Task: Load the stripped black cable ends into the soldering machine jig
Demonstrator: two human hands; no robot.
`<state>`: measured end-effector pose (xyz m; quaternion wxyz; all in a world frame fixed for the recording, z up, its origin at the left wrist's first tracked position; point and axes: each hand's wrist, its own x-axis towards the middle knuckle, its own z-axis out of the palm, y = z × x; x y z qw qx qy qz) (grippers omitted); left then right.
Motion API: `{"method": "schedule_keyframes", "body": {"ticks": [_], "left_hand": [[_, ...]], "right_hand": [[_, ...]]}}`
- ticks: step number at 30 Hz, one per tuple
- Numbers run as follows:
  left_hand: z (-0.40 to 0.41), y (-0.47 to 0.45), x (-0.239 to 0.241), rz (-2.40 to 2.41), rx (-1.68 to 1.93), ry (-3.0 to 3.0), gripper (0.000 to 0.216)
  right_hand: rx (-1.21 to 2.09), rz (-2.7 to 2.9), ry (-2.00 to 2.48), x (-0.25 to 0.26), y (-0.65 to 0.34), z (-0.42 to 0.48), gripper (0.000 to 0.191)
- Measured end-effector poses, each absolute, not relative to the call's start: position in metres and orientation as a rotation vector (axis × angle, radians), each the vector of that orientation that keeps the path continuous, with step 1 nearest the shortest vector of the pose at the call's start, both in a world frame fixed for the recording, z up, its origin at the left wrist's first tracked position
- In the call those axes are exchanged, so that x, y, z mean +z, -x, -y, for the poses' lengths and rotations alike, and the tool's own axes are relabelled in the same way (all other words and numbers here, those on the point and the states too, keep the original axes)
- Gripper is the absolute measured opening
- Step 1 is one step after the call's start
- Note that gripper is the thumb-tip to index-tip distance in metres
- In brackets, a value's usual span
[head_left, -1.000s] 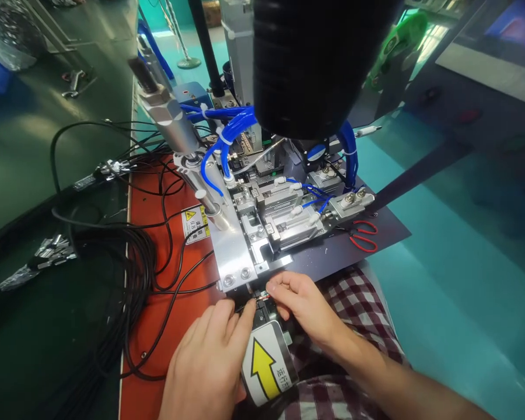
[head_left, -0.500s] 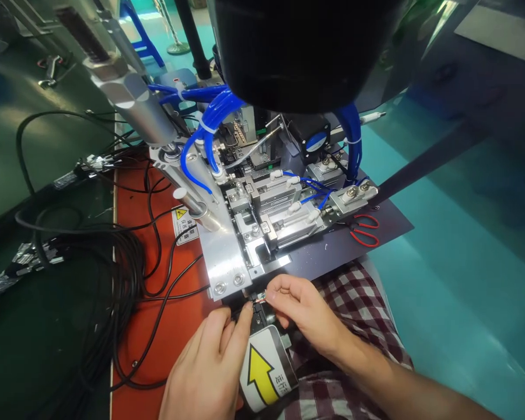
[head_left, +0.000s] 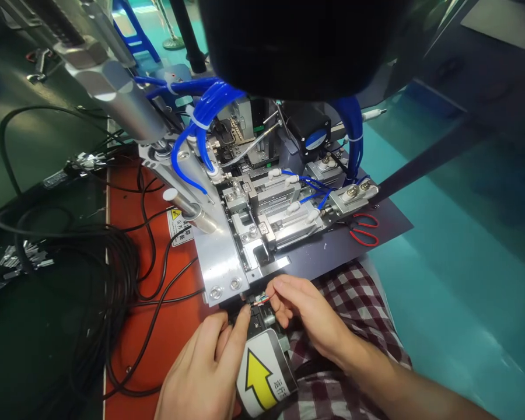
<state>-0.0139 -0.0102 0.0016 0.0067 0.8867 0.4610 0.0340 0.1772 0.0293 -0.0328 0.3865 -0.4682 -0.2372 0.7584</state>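
My right hand [head_left: 304, 309] is closed in a pinch, thumb against index finger, at the right end of some thin coloured wires [head_left: 261, 300]. Red and white show among them; their exact form is too small to read. From the left, my left hand [head_left: 205, 361] reaches in with its index finger stretched out. That fingertip touches the small black fixture [head_left: 256, 319] at the left end of the wires, while the other fingers bend loosely apart from it. Below the fixture sits a cylindrical housing [head_left: 256, 356] with a yellow arrow label.
A metal plate [head_left: 221, 262] and pneumatic cylinders [head_left: 284, 227] with blue tubes stand just beyond my hands. Red-handled scissors [head_left: 364, 229] lie on the dark base plate at right. Black cables [head_left: 122, 262] coil at left, partly over an orange-red surface [head_left: 157, 338]. A large black object hangs overhead.
My right hand has drawn slightly back from the fixture, so more of the coloured wires shows. The left fingertip stays at the fixture. The camera view has shifted a little.
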Motion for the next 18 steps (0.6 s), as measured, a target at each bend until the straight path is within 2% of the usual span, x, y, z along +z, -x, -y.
{"method": "schedule_keyframes", "body": {"ticks": [6,18], "left_hand": [[0.0092,0.0148,-0.0001,-1.440,0.118,-2.793,0.052],[0.0108,0.0173,0.0012,-1.431,0.076,-2.781,0.061]], "right_hand": [[1.961,0.629,1.114,-0.0369,-0.1769,-0.0262,0.026],[1.884,0.736,1.188,-0.0319,-0.1747,-0.0288,0.014]]}}
